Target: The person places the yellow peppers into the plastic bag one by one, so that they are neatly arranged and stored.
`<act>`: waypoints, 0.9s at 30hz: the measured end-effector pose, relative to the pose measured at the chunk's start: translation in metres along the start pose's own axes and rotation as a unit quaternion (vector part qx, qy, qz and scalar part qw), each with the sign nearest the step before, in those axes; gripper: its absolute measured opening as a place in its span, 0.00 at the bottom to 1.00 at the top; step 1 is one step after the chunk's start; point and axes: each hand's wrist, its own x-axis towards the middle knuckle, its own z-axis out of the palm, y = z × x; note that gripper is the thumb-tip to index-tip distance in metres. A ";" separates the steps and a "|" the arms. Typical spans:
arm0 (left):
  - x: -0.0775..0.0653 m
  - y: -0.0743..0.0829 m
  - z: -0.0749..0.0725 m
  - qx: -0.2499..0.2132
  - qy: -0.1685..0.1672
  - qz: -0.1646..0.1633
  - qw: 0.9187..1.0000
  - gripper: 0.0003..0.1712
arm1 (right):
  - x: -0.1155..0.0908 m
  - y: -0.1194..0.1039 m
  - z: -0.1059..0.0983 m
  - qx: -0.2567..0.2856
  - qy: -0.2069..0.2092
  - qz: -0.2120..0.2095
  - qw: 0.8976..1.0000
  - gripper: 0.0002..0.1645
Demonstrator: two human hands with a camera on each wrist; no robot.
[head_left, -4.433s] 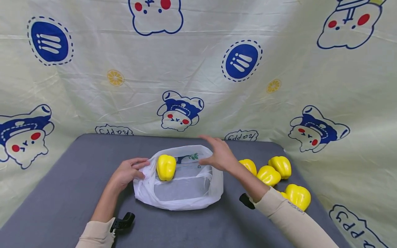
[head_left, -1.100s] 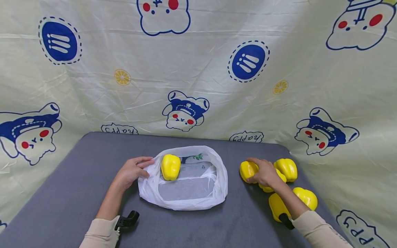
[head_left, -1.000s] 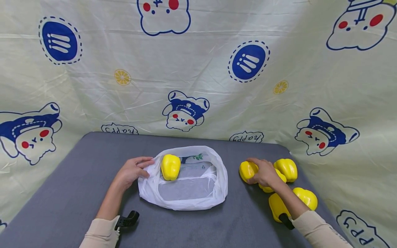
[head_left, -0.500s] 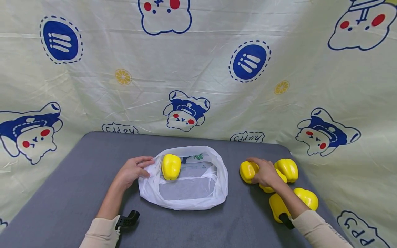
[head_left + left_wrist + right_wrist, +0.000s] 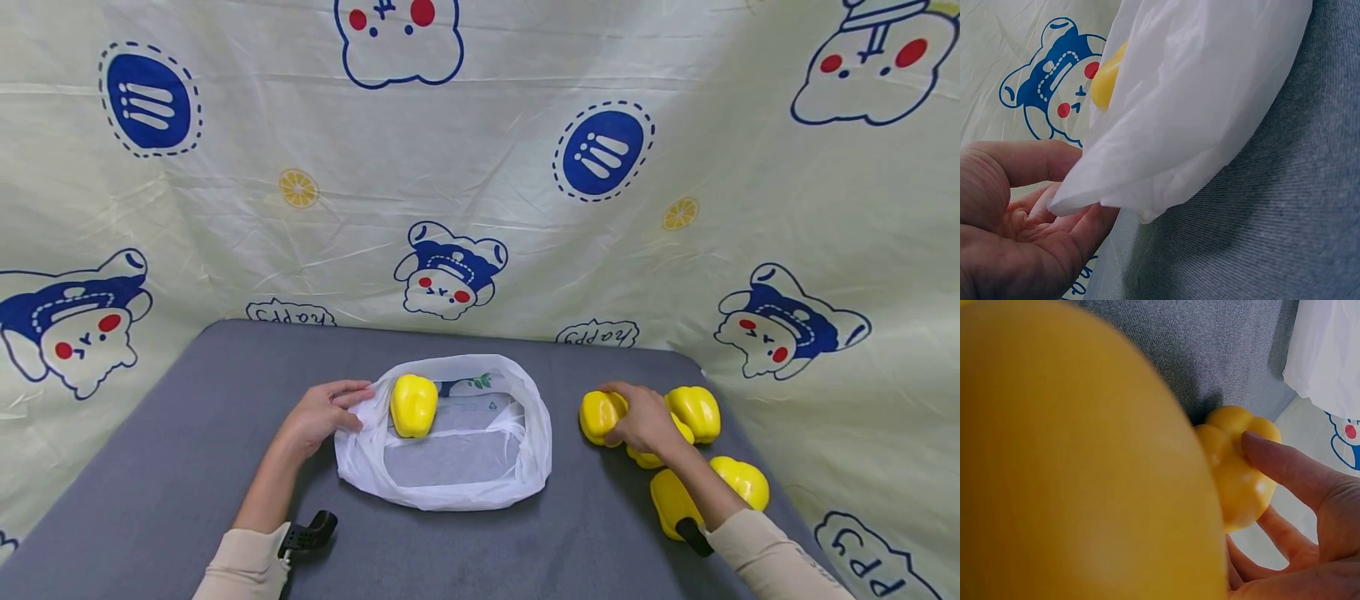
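A white plastic bag [image 5: 450, 495] lies on the grey table with its mouth spread open, one yellow bell pepper [image 5: 414, 406] inside at its left. My left hand [image 5: 315, 421] holds the bag's left rim; in the left wrist view, thumb and fingers sit on either side of the film [image 5: 1179, 119]. To the right of the bag, my right hand [image 5: 647, 422] grips another yellow bell pepper [image 5: 599, 417]. The right wrist view has the thumb on this pepper's lobed end [image 5: 1235, 475] and fingers behind it. Part of a neighbouring pepper [image 5: 643, 459] is hidden under this hand.
More bell peppers stand at the right: one at the back [image 5: 693, 413], one by the table's right edge [image 5: 741, 482] and one [image 5: 672, 503] under the right forearm. A printed curtain [image 5: 510, 275] rises behind the table. Both wrists wear black camera mounts [image 5: 309, 533].
Since the oldest frame, my right hand has gone from above the bag to the peppers at the right and taken hold of one. During the last second both hands stay nearly still.
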 end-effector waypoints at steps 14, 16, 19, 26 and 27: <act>0.002 0.000 0.000 -0.002 0.002 -0.001 1.000 0.37 | -0.001 -0.004 0.001 -0.004 0.058 -0.023 0.998 0.45; 0.001 0.000 0.000 -0.003 0.002 -0.002 1.000 0.37 | 0.000 -0.005 0.000 -0.002 0.062 -0.024 0.998 0.45; 0.002 0.000 0.000 -0.003 0.003 -0.004 1.000 0.37 | 0.001 -0.007 -0.001 0.001 0.066 -0.025 0.998 0.45; 0.003 -0.001 0.000 -0.001 0.003 -0.003 1.000 0.38 | 0.001 -0.017 -0.004 0.011 0.076 -0.024 0.997 0.45; 0.004 -0.002 0.000 0.001 0.003 -0.003 1.000 0.38 | 0.001 -0.019 -0.005 0.011 0.079 -0.027 0.996 0.45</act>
